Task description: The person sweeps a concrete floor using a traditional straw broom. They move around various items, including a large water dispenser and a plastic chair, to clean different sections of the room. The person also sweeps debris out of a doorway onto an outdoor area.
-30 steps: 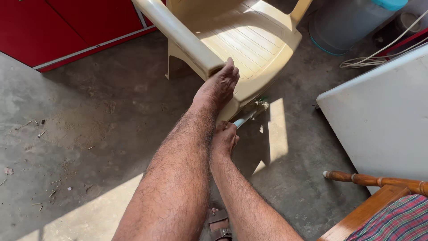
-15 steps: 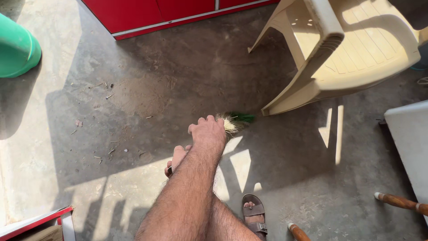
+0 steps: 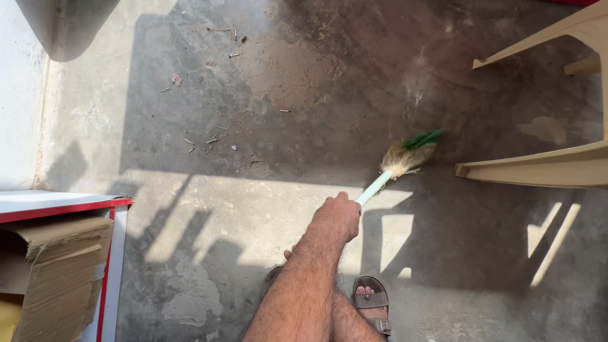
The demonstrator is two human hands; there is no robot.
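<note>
At far left, an open red-and-white box (image 3: 63,206) holds folded brown cardboard (image 3: 60,266); its remaining contents are not visible. On the concrete floor (image 3: 209,209), loose debris (image 3: 209,136) and a patch of dust (image 3: 285,66) remain uncollected at upper centre, so the sweeping appears partly done at most, with that zone left to clear. At centre, one hand (image 3: 337,218) is clenched around the white handle of the broom (image 3: 399,161); which hand it is cannot be determined, and no second hand is visible. The broom's straw head rests on the floor just beside the beige plastic chair (image 3: 538,168) at right. A sandalled foot (image 3: 373,304) stands below.
</note>
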